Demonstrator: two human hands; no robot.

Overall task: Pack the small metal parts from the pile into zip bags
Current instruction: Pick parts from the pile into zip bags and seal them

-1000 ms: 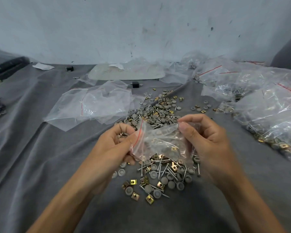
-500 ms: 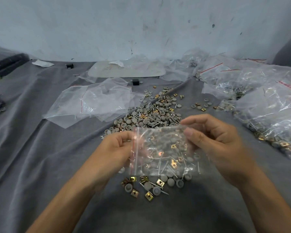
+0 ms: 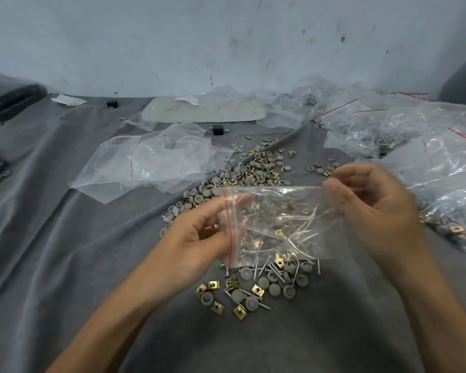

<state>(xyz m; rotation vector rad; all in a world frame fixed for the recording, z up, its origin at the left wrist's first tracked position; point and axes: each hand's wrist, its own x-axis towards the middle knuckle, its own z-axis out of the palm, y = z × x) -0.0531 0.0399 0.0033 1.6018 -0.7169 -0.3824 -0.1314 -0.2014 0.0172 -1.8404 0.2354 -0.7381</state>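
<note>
The left hand [image 3: 199, 235] and right hand [image 3: 374, 208] hold a clear bag [image 3: 280, 224] over the near parts [image 3: 253, 289]. Each grip pinches one side of it.

Your clear zip bag [image 3: 280, 211] carries a red seal stripe. Before you: grey round caps [image 3: 238, 295], gold-coloured square nuts [image 3: 257, 290], silvery screws [image 3: 318, 267], on plain grey cloth [image 3: 65, 251]; the wall [image 3: 172, 36] appears pale blue-white, dark-flecked.

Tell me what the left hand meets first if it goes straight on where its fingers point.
The zip bag, which the left hand pinches; beyond it, probably the right hand, though depth is unclear.
</note>
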